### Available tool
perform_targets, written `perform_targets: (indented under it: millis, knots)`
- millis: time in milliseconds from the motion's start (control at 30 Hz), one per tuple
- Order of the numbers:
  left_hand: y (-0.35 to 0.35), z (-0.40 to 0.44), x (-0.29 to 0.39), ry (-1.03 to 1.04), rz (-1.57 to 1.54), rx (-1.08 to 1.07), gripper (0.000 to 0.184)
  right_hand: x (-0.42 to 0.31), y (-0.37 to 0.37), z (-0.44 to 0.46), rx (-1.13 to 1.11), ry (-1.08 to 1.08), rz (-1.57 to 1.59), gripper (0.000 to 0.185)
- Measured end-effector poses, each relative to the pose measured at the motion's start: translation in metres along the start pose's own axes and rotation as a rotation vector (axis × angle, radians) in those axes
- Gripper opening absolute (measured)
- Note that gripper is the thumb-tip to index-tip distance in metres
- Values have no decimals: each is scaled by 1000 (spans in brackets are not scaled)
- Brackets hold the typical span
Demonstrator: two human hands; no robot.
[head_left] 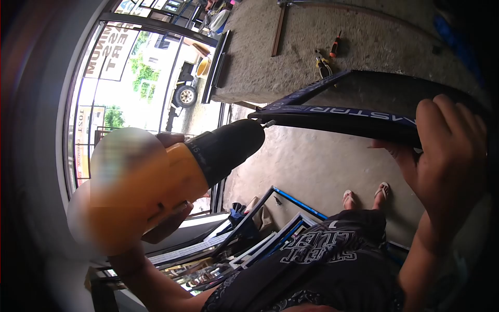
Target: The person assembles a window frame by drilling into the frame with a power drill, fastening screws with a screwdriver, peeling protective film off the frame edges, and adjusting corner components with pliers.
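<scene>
Drill (171, 179) in orange and black plastic is held at left in the left hand (174, 224), its fingers wrapped around the body, though much of that grip is hidden behind the blurred rear of the tool. Its slim metal bit (269, 124) points right, at the narrow left end of a long, dark frame (332, 121); whether the two touch cannot be told. The right hand (449, 148) pinches the frame's right portion between thumb and curled fingers, holding it above a smooth, pale floor (306, 158). Film (351, 111) with white block lettering runs along the slender, straight bar.

On the far side, a rough, mottled gray bench (249, 60) bears yellow-and-black pliers (323, 65), a screwdriver (336, 46) with a red-orange handle, and a thin brown strip (278, 32). At left stands a lettered glass window (143, 65). On the near side, angular, blue-edged frames (299, 202) lie beyond a dark, white-printed garment (322, 249) on the person, whose feet are in pale thong sandals (383, 193).
</scene>
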State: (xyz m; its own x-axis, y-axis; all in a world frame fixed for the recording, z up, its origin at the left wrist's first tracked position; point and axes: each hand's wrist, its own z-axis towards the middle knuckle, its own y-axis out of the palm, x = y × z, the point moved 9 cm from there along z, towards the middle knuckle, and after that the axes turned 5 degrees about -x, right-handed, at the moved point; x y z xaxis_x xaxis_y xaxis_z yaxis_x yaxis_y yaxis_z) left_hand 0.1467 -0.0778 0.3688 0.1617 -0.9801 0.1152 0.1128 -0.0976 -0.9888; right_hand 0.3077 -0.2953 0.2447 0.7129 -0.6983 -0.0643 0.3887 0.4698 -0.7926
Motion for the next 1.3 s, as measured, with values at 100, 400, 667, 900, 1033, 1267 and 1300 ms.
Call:
perform_targets:
  millis: [100,400,667,900,1033,1267,1300]
  knots:
    - [-18,-14,-5,-15,71,86,63,1,0,0,-12,-9,-5,60]
    - [-65,-58,-35,-84,379,294,61,1,-1,9,9,-97,33,60]
    - [-62,-54,-38,-9,863,316,59,8,1,12,-32,-89,40,59]
    - [-46,-44,-15,39,1419,337,47,5,1,9,-12,-122,-12,59]
    - [-55,-64,-19,-20,1123,386,47,6,1,4,-23,-86,-67,59]
    - [-64,-63,-4,-75,733,257,52,7,-2,16,-7,-41,-79,61]
    - [-65,-60,-3,-102,686,257,52,7,-2,19,-4,-32,-92,61]
